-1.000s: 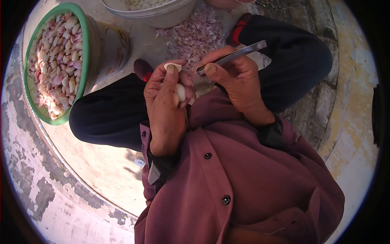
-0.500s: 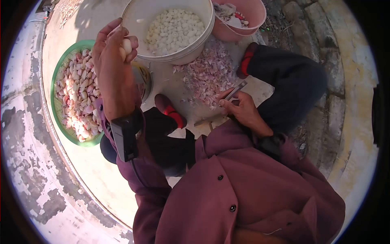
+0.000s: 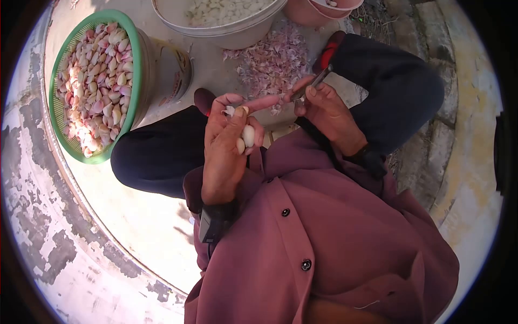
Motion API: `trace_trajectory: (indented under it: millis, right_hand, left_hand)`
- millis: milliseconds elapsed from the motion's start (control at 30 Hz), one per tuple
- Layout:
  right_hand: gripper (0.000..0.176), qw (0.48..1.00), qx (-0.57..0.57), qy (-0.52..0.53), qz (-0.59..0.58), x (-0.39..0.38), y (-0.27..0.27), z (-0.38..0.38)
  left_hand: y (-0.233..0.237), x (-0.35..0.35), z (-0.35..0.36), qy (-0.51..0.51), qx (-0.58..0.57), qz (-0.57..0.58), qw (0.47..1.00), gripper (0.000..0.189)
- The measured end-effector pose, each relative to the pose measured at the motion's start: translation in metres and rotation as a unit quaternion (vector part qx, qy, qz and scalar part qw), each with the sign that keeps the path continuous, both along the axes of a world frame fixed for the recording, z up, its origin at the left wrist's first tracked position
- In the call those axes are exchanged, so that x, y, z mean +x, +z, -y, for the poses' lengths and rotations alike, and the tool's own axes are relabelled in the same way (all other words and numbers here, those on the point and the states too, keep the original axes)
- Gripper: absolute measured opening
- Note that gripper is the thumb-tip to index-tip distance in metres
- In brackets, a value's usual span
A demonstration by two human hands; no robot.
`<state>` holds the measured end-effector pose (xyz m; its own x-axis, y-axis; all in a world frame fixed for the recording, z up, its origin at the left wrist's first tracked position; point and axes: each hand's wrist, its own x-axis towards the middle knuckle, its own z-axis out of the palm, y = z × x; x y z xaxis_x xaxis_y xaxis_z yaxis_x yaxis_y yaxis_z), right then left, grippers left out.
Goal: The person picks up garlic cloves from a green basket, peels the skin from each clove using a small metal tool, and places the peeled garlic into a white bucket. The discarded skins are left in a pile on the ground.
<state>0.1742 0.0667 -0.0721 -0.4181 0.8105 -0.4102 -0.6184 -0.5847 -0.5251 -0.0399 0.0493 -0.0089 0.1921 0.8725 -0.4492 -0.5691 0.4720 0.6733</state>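
Several garlic cloves [image 3: 248, 136] are held in my left hand [image 3: 229, 140], in front of my lap; two pale ones rest against its curled fingers and another sits at the thumb tip. My right hand [image 3: 329, 113] is closed round a small knife [image 3: 319, 78], its blade pointing up and away. The fingertips of both hands are close together. Below and beyond them, pink and white garlic skins [image 3: 272, 65] lie scattered on the ground.
A green basket [image 3: 135, 70] full of unpeeled cloves stands at the left, beside a bucket [image 3: 175, 73]. A white tub [image 3: 232, 31] with peeled cloves is at the top, with a pink bucket [image 3: 307, 13] right of it. My knees flank the skins.
My left hand has come down and right from beside the white tub to near my right hand. The right hand with the knife has lifted slightly. The view has shifted.
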Motion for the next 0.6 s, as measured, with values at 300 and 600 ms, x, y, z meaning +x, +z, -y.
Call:
trace_trajectory:
  millis: [300,600]
  right_hand:
    - [0.023,0.954,0.104,0.008,0.28,-0.013,0.011,0.004]
    - [0.022,0.954,0.234,0.014,0.185,-0.039,0.059,0.006]
  left_hand:
    - [-0.006,-0.001,0.019,0.016,-0.03,0.011,0.999,0.019]
    - [0.002,0.013,0.02,0.08,-0.036,0.041,0.995,0.019]
